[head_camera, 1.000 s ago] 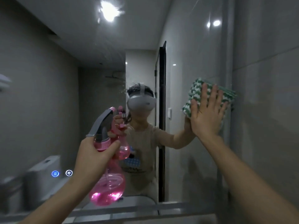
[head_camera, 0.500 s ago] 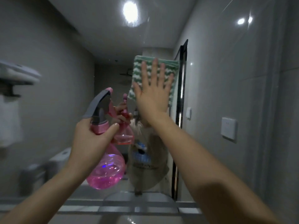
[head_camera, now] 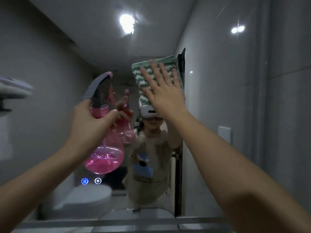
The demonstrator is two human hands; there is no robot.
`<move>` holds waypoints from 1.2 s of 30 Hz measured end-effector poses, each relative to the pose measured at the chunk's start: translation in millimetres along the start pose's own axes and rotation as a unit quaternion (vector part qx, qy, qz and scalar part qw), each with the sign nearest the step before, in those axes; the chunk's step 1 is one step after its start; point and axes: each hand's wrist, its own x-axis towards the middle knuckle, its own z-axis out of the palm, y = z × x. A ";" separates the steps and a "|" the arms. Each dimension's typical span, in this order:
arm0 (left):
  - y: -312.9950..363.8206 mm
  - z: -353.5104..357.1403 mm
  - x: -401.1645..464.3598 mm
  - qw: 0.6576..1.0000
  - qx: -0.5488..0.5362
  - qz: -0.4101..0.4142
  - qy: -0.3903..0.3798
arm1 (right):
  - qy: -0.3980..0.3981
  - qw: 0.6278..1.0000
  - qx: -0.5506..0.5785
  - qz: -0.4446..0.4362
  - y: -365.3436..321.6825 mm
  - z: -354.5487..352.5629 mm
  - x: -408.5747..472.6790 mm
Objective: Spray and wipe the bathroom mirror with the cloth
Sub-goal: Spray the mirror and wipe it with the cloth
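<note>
Cloth (head_camera: 148,76) now tilted, lower on mirror (head_camera: 218,115).

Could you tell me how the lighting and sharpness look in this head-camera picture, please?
Head view: dim and greyish overall; a ceiling light flares as a smeared white glare in the bathroom mirror, with a smaller flare at upper right; the white shelf at the left edge is blurred; wide-angle bending shows toward the edges; the pink translucent spray bottle and green-and-white cloth stay fairly sharp.

head view, close, facing the mirror (head_camera: 50,81)
</note>
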 end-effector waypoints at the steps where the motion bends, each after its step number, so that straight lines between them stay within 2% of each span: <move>1: 3.8 11.8 -0.3 1.000 -0.003 0.004 -0.009 | 0.003 1.000 0.003 0.024 18.0 0.3 -7.1; 8: 27.9 102.2 3.5 0.996 -0.073 0.012 -0.047 | 0.056 0.985 0.030 0.158 155.1 7.4 -65.6; 12: 40.5 140.8 2.5 0.994 -0.095 0.011 -0.055 | 0.074 0.971 0.044 0.222 199.4 10.2 -87.6; 14: 42.2 150.1 -2.4 0.993 -0.093 0.020 -0.066 | 0.071 0.971 0.051 0.224 210.6 10.9 -94.3; 20: 34.3 158.5 -16.6 0.991 -0.093 0.006 -0.097 | 0.074 0.968 0.067 0.232 208.1 14.3 -107.4; 28: 27.1 165.4 -40.2 0.989 -0.096 -0.027 -0.108 | 0.021 0.955 0.073 0.288 152.8 43.1 -208.3; 36: 27.3 161.9 -47.0 0.989 -0.051 -0.016 -0.138 | 0.007 0.953 0.067 0.294 147.8 40.2 -200.9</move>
